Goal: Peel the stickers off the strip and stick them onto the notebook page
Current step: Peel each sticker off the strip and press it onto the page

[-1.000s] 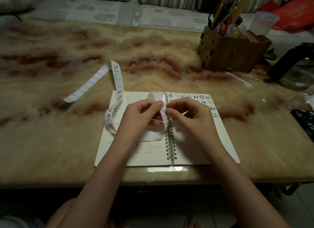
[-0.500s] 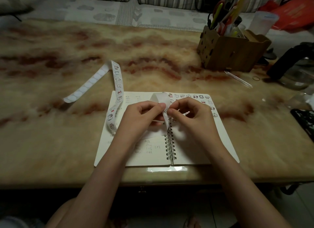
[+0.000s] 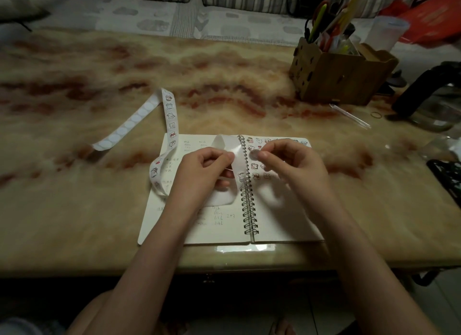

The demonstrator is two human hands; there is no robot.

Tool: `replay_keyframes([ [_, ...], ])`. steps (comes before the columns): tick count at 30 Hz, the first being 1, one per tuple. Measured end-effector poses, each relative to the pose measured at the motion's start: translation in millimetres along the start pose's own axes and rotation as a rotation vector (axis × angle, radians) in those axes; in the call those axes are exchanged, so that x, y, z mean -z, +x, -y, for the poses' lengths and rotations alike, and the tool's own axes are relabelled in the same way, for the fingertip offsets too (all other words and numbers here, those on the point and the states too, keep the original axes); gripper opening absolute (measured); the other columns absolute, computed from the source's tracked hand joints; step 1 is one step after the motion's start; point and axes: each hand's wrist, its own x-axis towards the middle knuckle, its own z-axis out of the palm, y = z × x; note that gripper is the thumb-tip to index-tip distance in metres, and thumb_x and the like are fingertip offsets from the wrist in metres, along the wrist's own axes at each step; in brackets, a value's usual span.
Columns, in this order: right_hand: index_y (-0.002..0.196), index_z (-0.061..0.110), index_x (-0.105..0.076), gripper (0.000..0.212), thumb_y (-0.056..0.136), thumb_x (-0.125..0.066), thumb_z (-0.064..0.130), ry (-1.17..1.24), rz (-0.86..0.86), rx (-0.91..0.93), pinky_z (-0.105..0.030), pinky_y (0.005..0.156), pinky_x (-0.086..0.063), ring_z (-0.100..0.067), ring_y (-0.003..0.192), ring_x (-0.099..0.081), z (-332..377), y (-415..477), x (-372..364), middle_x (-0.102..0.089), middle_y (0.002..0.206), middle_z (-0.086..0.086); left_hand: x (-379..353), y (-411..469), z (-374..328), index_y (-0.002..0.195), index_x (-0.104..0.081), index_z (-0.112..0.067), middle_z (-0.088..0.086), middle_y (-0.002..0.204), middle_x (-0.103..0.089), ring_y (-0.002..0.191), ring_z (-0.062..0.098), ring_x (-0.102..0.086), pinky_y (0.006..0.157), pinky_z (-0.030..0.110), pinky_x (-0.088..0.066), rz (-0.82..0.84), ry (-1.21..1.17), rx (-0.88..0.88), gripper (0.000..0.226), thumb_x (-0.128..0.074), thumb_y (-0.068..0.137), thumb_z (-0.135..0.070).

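An open spiral notebook [image 3: 282, 225] lies at the table's front edge. Its left page has handwriting; its right page carries several small cartoon stickers along the top and near the spiral. A long white sticker strip [image 3: 169, 110] loops from the table across the left page. My left hand [image 3: 204, 170] pinches the strip just left of the spiral. My right hand [image 3: 291, 160] pinches one small round sticker [image 3: 254, 155] over the top of the right page, clear of the strip.
A wooden pen holder [image 3: 341, 75] full of pens stands at the back right. A clear pen [image 3: 350, 115] and a rubber band [image 3: 376, 114] lie in front of it. A dark kettle [image 3: 434, 102] sits at the right edge. A sofa lies behind the table.
My hands were together at the spiral on the strip. My right hand has moved right and up, away from the strip, with a peeled sticker between its fingers. My left hand keeps the strip.
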Motion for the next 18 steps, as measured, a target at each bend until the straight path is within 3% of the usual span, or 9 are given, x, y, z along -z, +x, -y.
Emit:
replay_keyframes([
  [4, 0.078, 0.008, -0.067, 0.006, 0.081, -0.070, 0.004, -0.040, -0.052, -0.199, -0.006, 0.042, -0.034, 0.003, 0.044, -0.050, -1.9, 4.8, 22.6, -0.062, 0.054, 0.009, 1.6, 0.9, 2.8, 0.091, -0.070, -0.003, 0.007, 0.074, -0.069, 0.058, 0.005, -0.063, 0.056, 0.017, -0.054, 0.001, 0.067, -0.033, 0.013, -0.063, 0.090, -0.014],
  [7, 0.077, 0.007, -0.070, 0.004, 0.081, -0.069, 0.006, -0.140, -0.077, -0.284, -0.008, 0.041, -0.034, -0.001, 0.041, -0.049, -8.3, 6.2, 33.3, -0.063, 0.050, 0.009, 1.8, 0.4, 4.0, 0.086, -0.070, -0.005, 0.001, 0.065, -0.067, 0.056, 0.004, -0.061, 0.057, 0.016, -0.053, 0.001, 0.099, -0.050, 0.013, -0.063, 0.090, -0.014],
  [11, 0.074, 0.003, -0.071, 0.006, 0.080, -0.069, 0.006, -0.253, -0.107, -0.280, -0.007, 0.041, -0.035, -0.002, 0.037, -0.048, -13.5, 6.5, 34.6, -0.064, 0.051, 0.007, 1.6, 2.0, 5.6, 0.084, -0.070, -0.006, -0.004, 0.060, -0.066, 0.057, 0.006, -0.061, 0.059, 0.018, -0.053, -0.001, 0.106, -0.041, 0.013, -0.063, 0.090, -0.016],
  [18, 0.065, 0.012, -0.071, 0.012, 0.076, -0.071, 0.006, -0.277, -0.132, -0.307, -0.009, 0.040, -0.035, -0.002, 0.036, -0.045, -16.7, 7.6, 32.9, -0.067, 0.062, -0.001, 2.1, 2.8, 6.6, 0.083, -0.070, -0.007, -0.005, 0.058, -0.066, 0.061, 0.013, -0.061, 0.067, 0.028, -0.055, 0.002, 0.122, -0.039, 0.014, -0.064, 0.089, -0.018],
])
